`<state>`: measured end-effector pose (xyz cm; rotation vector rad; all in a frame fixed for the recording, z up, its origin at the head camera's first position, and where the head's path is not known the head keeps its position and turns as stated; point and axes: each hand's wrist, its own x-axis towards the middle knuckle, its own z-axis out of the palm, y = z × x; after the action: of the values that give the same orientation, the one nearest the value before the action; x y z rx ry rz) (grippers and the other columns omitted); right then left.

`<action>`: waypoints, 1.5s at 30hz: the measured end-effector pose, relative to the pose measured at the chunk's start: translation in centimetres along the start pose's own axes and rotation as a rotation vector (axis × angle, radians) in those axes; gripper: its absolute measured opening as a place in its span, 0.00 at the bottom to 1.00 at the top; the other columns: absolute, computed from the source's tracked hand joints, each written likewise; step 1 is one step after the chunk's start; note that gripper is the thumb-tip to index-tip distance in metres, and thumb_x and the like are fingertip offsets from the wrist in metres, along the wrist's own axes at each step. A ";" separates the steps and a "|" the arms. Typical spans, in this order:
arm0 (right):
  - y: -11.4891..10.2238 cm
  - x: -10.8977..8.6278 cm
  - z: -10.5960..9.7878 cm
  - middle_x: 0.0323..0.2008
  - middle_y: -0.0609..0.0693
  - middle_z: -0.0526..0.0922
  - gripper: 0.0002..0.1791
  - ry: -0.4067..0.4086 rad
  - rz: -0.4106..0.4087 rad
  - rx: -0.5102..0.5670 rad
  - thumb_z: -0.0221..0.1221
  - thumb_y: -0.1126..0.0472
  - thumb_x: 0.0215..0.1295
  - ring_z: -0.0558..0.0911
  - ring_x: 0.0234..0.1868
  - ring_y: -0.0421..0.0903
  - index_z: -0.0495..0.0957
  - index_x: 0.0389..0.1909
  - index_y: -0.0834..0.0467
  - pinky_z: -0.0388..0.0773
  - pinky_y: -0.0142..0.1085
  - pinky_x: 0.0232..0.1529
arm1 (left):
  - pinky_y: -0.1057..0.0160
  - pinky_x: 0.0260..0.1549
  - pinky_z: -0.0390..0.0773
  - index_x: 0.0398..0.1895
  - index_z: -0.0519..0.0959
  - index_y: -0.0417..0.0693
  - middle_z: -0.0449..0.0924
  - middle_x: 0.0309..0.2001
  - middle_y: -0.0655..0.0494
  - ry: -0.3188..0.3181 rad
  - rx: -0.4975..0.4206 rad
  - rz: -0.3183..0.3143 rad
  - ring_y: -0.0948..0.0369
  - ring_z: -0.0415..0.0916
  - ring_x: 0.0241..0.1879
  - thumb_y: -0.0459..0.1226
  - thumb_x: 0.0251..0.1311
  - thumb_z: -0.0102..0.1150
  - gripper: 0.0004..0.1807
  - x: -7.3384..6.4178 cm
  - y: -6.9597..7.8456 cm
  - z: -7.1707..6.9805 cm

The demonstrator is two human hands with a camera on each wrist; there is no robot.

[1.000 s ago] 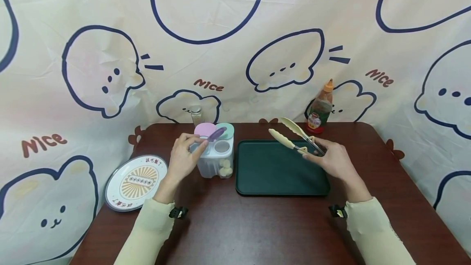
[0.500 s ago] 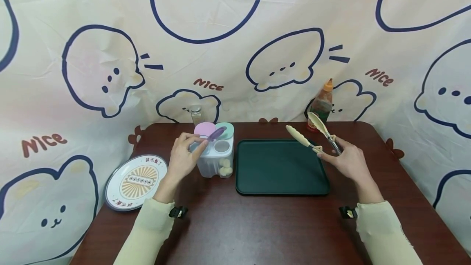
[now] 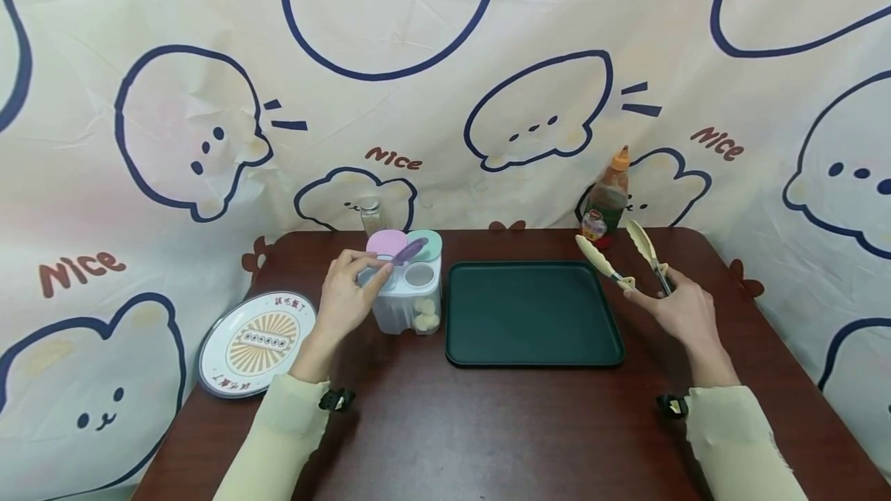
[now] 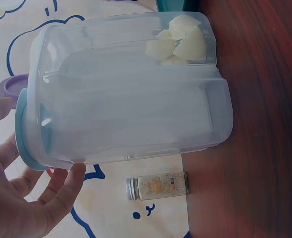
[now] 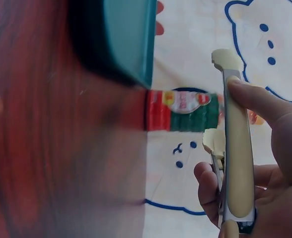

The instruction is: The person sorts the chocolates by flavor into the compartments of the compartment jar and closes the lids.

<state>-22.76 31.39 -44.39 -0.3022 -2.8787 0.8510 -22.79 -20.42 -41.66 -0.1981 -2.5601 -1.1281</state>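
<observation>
My left hand [image 3: 348, 292] is over a clear container [image 3: 398, 314] with round lids, pinching a purple lid [image 3: 411, 252] tilted above it. In the left wrist view its fingers curl by the light-blue lid [image 4: 24, 131], fingertips right at the container's edge. The front right opening [image 3: 419, 277] is uncovered, with pale chunks [image 4: 185, 42] at the bottom of that compartment. Pink [image 3: 387, 241] and mint [image 3: 428, 242] lids cover the back ones. My right hand [image 3: 678, 311] holds cream-tipped tongs [image 3: 623, 265] beyond the tray's right edge, arms spread, nothing between the tips.
A dark green tray [image 3: 532, 315] lies right of the container. Behind the tongs stands a sauce bottle [image 3: 605, 203] with an orange cap. A small seasoning jar [image 3: 371, 215] is behind the container, and a printed white plate [image 3: 230, 373] lies at left.
My right hand has moved right with the tongs, from over the tray to past its right edge. My left hand stays in place with the purple lid.
</observation>
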 end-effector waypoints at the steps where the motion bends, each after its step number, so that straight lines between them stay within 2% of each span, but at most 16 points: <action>1: 0.2 0.0 0.0 0.53 0.72 0.78 0.56 0.005 0.007 -0.004 0.60 0.30 0.59 0.71 0.55 0.70 0.59 0.72 0.70 0.72 0.63 0.49 | 0.51 0.50 0.70 0.45 0.86 0.45 0.77 0.55 0.49 -0.002 -0.001 -0.002 0.52 0.69 0.55 0.55 0.65 0.59 0.23 0.0 0.0 0.0; 4: 0.9 0.0 0.2 0.46 0.70 0.82 0.55 0.023 0.018 -0.017 0.61 0.30 0.59 0.76 0.50 0.67 0.60 0.71 0.70 0.73 0.60 0.46 | 0.51 0.50 0.70 0.46 0.86 0.46 0.76 0.55 0.50 -0.009 -0.005 -0.011 0.52 0.69 0.55 0.56 0.65 0.59 0.24 0.0 0.0 -0.1; 6: 1.3 0.0 0.2 0.45 0.70 0.82 0.56 0.025 0.029 -0.023 0.61 0.30 0.59 0.76 0.49 0.68 0.59 0.71 0.71 0.73 0.60 0.46 | 0.51 0.50 0.70 0.46 0.86 0.46 0.76 0.55 0.50 -0.012 -0.005 -0.017 0.52 0.69 0.55 0.56 0.65 0.59 0.24 -0.1 0.0 -0.1; 11: 2.1 0.3 0.2 0.55 0.74 0.76 0.57 0.024 0.076 -0.042 0.61 0.30 0.59 0.72 0.54 0.73 0.58 0.72 0.71 0.70 0.65 0.53 | 0.51 0.50 0.70 0.46 0.86 0.46 0.76 0.56 0.50 -0.014 -0.002 -0.023 0.52 0.68 0.56 0.57 0.65 0.59 0.25 -0.1 0.1 -0.1; 16: 2.6 0.4 0.2 0.63 0.76 0.69 0.57 0.010 0.111 -0.050 0.60 0.29 0.58 0.69 0.59 0.75 0.58 0.72 0.72 0.68 0.66 0.57 | 0.51 0.50 0.70 0.46 0.86 0.46 0.76 0.55 0.50 -0.010 -0.003 -0.019 0.52 0.69 0.55 0.57 0.65 0.59 0.25 -0.1 0.1 -0.1; 24: 3.5 0.2 0.4 0.63 0.78 0.68 0.55 -0.027 0.138 -0.063 0.62 0.31 0.58 0.68 0.59 0.76 0.60 0.68 0.74 0.67 0.66 0.58 | 0.50 0.51 0.69 0.47 0.85 0.46 0.76 0.56 0.50 -0.014 0.001 -0.022 0.52 0.68 0.56 0.57 0.65 0.59 0.25 -0.1 0.0 -0.1; 36: 4.1 0.4 0.8 0.66 0.79 0.62 0.60 -0.097 0.195 -0.081 0.62 0.32 0.58 0.64 0.62 0.78 0.53 0.72 0.75 0.64 0.67 0.62 | 0.50 0.52 0.69 0.46 0.86 0.46 0.76 0.56 0.50 -0.012 -0.007 -0.022 0.51 0.68 0.56 0.56 0.65 0.59 0.24 0.0 0.1 -0.1; 41: 4.2 0.4 0.9 0.67 0.79 0.62 0.60 -0.118 0.199 -0.083 0.62 0.33 0.59 0.63 0.63 0.78 0.52 0.72 0.76 0.63 0.67 0.63 | 0.50 0.52 0.69 0.46 0.86 0.46 0.76 0.56 0.50 -0.008 -0.009 -0.021 0.51 0.68 0.56 0.57 0.65 0.59 0.24 0.0 0.0 -0.1; 45: 4.2 0.3 1.0 0.64 0.79 0.64 0.59 -0.120 0.184 -0.088 0.62 0.33 0.58 0.65 0.61 0.77 0.55 0.70 0.77 0.64 0.67 0.62 | 0.50 0.51 0.69 0.46 0.86 0.46 0.76 0.56 0.50 -0.008 -0.009 -0.019 0.51 0.68 0.56 0.57 0.65 0.59 0.25 0.0 0.0 -0.1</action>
<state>-22.62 34.39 -47.48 -0.5514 -3.0421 0.7966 -22.73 -20.45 -41.59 -0.1810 -2.5695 -1.1476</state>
